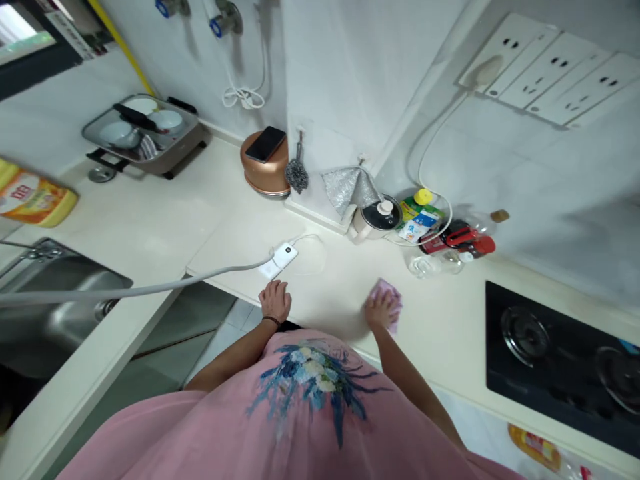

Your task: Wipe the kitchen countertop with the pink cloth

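Observation:
My right hand presses a pinkish-purple cloth flat against the white countertop, its fingers over the cloth. At the counter's front edge rests my left hand, palm down with the fingers stretched out and nothing held. Just beyond those fingertips lies a white power bank with a cable plugged into it. Part of the cloth is hidden beneath my right hand.
Left are a sink, a yellow bottle and an electric pan of bowls. A phone tops a copper-coloured pot. Along the back wall stand a small lidded pot and bottles; right is a gas stove.

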Available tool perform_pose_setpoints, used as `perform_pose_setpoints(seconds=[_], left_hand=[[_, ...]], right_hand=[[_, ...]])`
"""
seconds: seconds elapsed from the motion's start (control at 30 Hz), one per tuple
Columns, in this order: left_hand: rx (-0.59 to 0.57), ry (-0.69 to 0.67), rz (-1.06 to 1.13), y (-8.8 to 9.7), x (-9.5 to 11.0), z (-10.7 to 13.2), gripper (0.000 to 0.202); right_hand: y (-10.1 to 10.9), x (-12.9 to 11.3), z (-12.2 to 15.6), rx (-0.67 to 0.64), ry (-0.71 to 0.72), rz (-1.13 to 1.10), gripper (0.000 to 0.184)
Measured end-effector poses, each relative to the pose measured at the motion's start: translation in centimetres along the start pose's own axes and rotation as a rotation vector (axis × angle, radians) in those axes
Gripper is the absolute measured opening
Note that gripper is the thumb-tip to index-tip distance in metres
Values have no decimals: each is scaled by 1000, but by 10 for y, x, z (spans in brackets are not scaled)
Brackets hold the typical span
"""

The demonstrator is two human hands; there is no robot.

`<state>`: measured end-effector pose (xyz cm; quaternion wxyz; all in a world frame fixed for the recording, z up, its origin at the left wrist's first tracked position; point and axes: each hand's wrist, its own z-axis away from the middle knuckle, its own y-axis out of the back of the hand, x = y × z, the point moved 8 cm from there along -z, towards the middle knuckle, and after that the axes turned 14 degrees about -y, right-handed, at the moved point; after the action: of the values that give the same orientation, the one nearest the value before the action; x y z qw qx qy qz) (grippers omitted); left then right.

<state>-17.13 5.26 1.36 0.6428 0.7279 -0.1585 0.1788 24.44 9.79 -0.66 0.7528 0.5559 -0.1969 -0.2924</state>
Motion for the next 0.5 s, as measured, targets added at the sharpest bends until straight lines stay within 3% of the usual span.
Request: perform_pose_setpoints(seconds=[0.13,0.23,0.33,0.4,0.5], left_hand=[[-16,7,-10,2,2,-1,46],[-31,12,-42,2,2,-1,46],[-38,17,-79,2,2,-2,46],[-36,21,-94,2,3,-2,46],[-35,21,-110,2,5,-2,47]], right_hand=[[-27,-109,89,-108,558,189,67],[-41,-141,158,-203,1001,191,65],[-40,-125,179,-237,1162,120,61],[-37,-94,167,-235,1090,96,58],[-36,-24,138,-220,851,105,59]])
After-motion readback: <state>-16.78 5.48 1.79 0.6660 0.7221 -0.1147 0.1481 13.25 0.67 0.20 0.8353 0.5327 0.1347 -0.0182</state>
